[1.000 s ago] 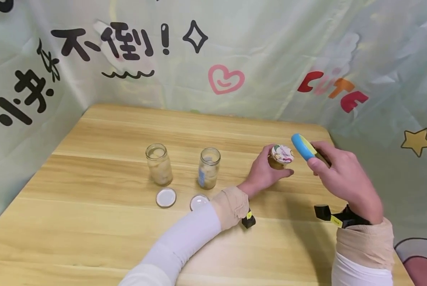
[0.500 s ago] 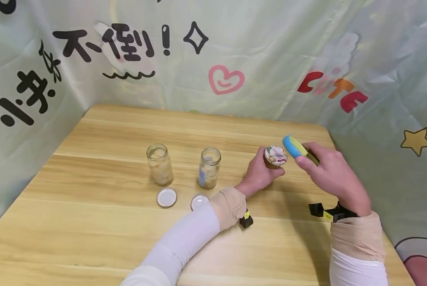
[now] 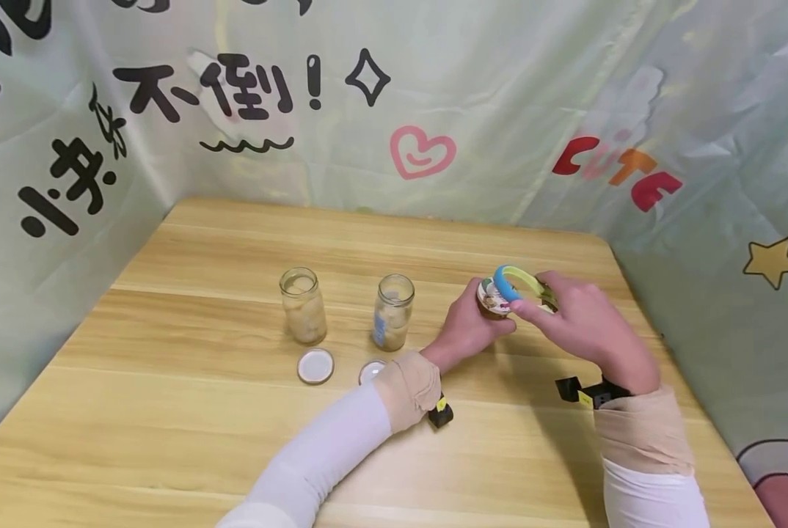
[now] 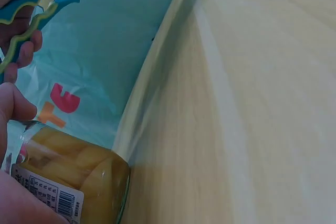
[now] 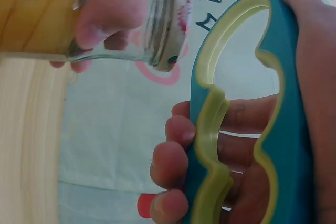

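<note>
My left hand (image 3: 468, 323) is gripping a jar (image 4: 86, 163); near it, at three o'clock, my right hand (image 3: 580, 320) is gripping an opener (image 5: 289, 119).

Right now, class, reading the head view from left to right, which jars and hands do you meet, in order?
Leftmost open jar, open jar with blue patch, left hand gripping the lidded jar, right hand holding the blue-and-yellow tool.
</note>
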A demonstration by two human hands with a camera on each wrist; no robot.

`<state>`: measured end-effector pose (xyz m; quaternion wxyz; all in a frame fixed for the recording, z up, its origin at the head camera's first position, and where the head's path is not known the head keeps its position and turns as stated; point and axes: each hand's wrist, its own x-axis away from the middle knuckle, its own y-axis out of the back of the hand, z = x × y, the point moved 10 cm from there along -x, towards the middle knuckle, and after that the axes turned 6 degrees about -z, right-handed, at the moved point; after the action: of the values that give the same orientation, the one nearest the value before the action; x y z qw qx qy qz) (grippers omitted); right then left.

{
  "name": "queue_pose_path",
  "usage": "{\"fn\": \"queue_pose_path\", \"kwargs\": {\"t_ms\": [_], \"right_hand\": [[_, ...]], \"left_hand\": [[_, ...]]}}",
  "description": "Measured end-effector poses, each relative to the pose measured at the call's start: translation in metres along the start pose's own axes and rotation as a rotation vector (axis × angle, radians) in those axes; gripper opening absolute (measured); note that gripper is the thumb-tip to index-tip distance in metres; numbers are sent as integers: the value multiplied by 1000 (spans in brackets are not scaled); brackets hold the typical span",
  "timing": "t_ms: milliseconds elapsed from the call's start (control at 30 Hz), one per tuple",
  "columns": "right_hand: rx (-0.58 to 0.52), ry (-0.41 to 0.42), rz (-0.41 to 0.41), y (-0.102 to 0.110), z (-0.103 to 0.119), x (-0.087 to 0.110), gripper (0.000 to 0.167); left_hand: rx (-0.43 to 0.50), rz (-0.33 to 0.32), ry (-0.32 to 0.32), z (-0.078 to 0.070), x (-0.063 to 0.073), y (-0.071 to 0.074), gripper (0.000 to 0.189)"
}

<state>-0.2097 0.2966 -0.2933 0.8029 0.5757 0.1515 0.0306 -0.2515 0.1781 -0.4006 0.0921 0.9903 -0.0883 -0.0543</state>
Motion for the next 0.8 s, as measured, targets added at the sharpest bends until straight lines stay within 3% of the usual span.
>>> {"fn": "queue_pose_path", "kwargs": {"t_ms": [400, 633, 800], "right_hand": [[67, 36, -15, -15, 19, -3, 73], [108, 39, -31, -23, 27, -4, 77], [140, 34, -46, -25, 32, -4, 78]], "left_hand": [[-40, 49, -48, 2, 8, 16, 56], [-29, 106, -74, 2, 14, 21, 73], [-28, 125, -83, 4, 17, 26, 75]]}}
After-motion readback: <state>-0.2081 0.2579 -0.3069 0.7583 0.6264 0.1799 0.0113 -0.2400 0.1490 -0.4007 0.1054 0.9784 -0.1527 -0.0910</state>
